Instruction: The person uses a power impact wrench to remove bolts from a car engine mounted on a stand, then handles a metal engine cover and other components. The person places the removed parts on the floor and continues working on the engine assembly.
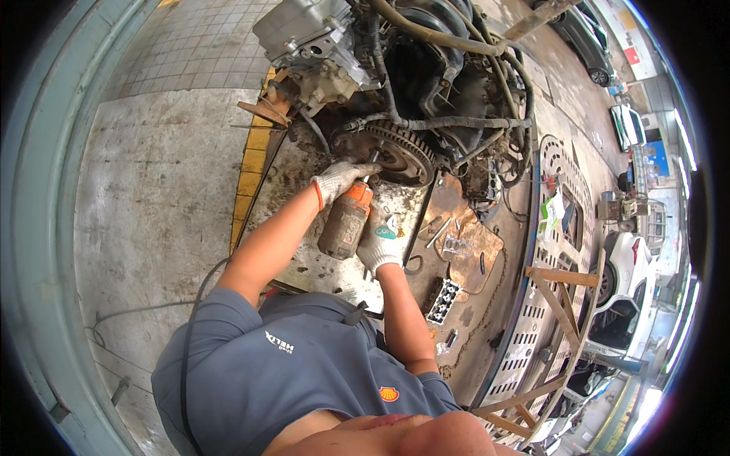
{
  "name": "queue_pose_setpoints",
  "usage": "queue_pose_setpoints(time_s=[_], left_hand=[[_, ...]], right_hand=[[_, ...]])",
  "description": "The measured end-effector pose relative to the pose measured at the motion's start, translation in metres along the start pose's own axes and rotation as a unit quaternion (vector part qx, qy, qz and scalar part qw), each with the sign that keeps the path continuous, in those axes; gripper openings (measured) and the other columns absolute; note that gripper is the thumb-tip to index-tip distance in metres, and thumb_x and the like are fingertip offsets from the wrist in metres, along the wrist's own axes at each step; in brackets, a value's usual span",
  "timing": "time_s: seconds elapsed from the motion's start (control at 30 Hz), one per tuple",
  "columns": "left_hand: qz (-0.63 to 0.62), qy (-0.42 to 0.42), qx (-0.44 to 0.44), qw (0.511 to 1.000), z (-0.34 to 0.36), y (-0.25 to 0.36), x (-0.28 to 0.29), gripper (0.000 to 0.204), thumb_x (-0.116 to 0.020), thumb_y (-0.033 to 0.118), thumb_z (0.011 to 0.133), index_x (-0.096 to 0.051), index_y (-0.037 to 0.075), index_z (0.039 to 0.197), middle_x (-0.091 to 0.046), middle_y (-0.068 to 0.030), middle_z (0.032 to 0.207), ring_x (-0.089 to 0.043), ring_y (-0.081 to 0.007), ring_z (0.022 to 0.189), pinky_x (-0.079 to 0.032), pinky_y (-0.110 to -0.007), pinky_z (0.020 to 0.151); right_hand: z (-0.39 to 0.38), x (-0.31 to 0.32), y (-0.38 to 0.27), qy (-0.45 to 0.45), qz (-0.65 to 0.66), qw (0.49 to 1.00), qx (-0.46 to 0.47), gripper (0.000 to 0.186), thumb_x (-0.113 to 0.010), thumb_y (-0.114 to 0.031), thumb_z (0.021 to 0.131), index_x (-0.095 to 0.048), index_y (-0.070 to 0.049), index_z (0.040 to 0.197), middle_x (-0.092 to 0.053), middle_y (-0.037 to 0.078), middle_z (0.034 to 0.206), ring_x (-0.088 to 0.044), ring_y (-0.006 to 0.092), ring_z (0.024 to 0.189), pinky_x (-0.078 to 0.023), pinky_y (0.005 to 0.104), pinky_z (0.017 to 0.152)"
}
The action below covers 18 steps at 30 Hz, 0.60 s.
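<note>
At the centre, a dirty orange-and-grey power wrench (pixel 344 222) points up at a toothed flywheel (pixel 403 161) on the engine (pixel 426 68). My left hand (pixel 340 179), in a white knit glove, is closed on the metal socket extension at the wrench's nose, just below the flywheel's face. My right hand (pixel 382 242), also gloved, is closed on the wrench from its right side; most of the handle is hidden behind the glove and tool body.
A grimy pale board lies beneath. To the right are cardboard (pixel 468 201) with loose tools, a cylinder head (pixel 442 301), a perforated metal ramp (pixel 559 220), a wooden frame (pixel 563 277) and parked cars (pixel 635 273). A hose (pixel 199 292) runs along my left side.
</note>
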<state>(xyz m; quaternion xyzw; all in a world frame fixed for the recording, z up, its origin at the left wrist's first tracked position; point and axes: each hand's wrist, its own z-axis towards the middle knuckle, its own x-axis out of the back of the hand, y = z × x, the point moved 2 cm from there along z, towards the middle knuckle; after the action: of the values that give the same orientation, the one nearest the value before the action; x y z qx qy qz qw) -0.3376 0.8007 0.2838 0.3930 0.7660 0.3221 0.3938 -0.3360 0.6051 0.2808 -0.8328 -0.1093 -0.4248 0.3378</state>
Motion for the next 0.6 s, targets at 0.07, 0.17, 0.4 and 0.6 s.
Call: queue_pose_setpoints(time_s=[0.07,0.17,0.4,0.6], left_hand=[[-0.034,-0.031,0.007,0.999,0.008,-0.004,0.007,0.046,-0.077,0.036,0.091,-0.071,0.000,0.118,-0.072,-0.0096,0.109,-0.069,-0.0156,0.086,-0.059,-0.032,0.081],[-0.071,-0.069,-0.008,0.995,0.009,-0.010,0.011,0.045,-0.076,0.036,0.093,-0.071,0.000,0.119,-0.072,-0.0096,0.111,-0.069,-0.0140,0.088,-0.059,-0.031,0.080],[0.066,0.008,0.036,0.997,0.021,-0.009,0.005,0.050,-0.081,0.040,0.088,-0.073,0.000,0.117,-0.073,-0.0087,0.112,-0.067,-0.0146,0.096,-0.056,-0.030,0.084],[0.145,0.034,-0.018,0.989,0.032,-0.017,0.012,0.056,-0.082,0.048,0.084,-0.076,0.001,0.115,-0.074,-0.0097,0.111,-0.063,-0.0149,0.103,-0.051,-0.030,0.093]], right_hand=[[-0.003,0.000,-0.009,0.019,-0.003,1.000,-0.008,0.081,-0.074,-0.021,0.081,-0.036,-0.008,0.151,-0.058,0.027,0.137,-0.054,0.0463,0.127,-0.043,0.0458,0.109],[-0.011,0.006,-0.022,0.045,0.006,0.999,-0.010,0.079,-0.072,-0.020,0.082,-0.036,-0.007,0.151,-0.056,0.027,0.140,-0.051,0.0462,0.130,-0.039,0.0455,0.112],[-0.007,0.007,-0.017,0.065,0.016,0.998,0.005,0.074,-0.073,-0.022,0.081,-0.043,-0.006,0.147,-0.063,0.028,0.125,-0.057,0.0465,0.120,-0.047,0.0478,0.101],[-0.004,0.017,-0.024,0.005,-0.025,0.999,-0.021,0.070,-0.071,-0.018,0.083,-0.043,-0.004,0.146,-0.067,0.029,0.116,-0.065,0.0463,0.109,-0.053,0.0485,0.092]])
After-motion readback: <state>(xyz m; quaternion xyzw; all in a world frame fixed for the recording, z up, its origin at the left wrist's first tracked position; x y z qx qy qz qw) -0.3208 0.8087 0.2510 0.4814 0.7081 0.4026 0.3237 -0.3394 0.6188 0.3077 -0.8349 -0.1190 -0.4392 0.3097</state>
